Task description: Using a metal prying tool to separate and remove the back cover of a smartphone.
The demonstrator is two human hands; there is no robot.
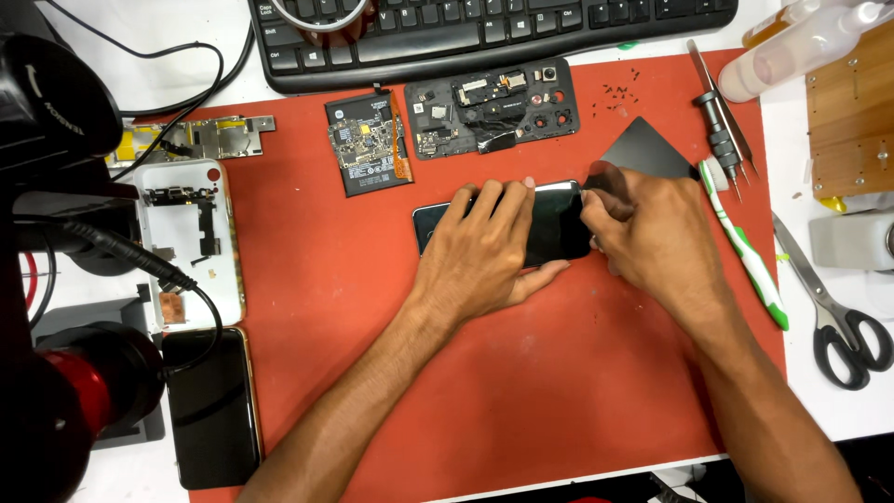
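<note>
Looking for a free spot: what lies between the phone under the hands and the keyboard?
In the head view, a battery and a black inner frame lie between phone and keyboard.

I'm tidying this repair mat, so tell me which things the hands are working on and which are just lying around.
In use:
left hand pressing the black phone
right hand at the phone's right end

Lying about:
toothbrush
scissors
screwdriver
keyboard
battery
white phone shell
</note>
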